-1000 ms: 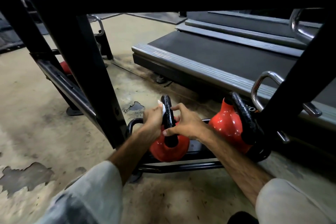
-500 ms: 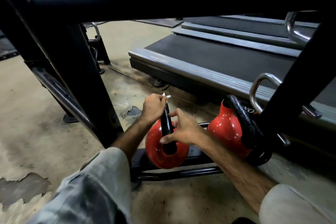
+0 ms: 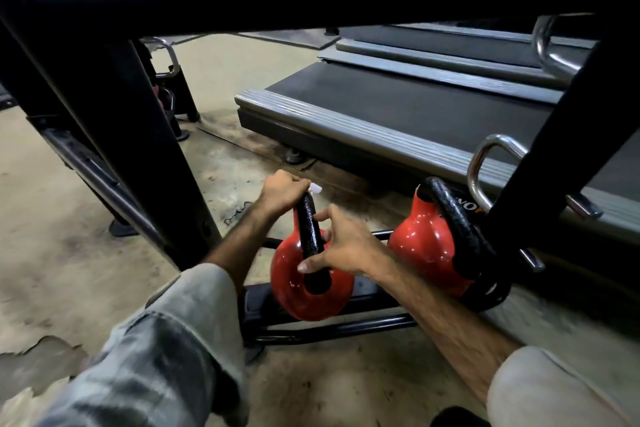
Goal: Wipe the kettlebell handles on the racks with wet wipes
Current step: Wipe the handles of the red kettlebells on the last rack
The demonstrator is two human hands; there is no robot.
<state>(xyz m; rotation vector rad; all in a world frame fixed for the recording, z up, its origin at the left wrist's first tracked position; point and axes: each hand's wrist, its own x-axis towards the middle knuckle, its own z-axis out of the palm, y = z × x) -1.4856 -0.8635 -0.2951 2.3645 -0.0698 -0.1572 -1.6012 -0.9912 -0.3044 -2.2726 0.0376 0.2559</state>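
Low on the black steel rack's bottom rail (image 3: 332, 326), the left hand (image 3: 282, 192) has slid its white wet wipe (image 3: 314, 188) up to the black handle's (image 3: 309, 236) top, fingers wrapped round both, while the right hand (image 3: 346, 250) pinches the handle, steadying the red kettlebell (image 3: 294, 295); this handle looks nearly done.

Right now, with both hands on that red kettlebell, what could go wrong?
The left hand grips the wipe at the handle top; only a corner shows, so it may slip free. The right hand steadies the kettlebell on thin rack bars; it might roll. The second kettlebell sits close, so fingers could get pinched.
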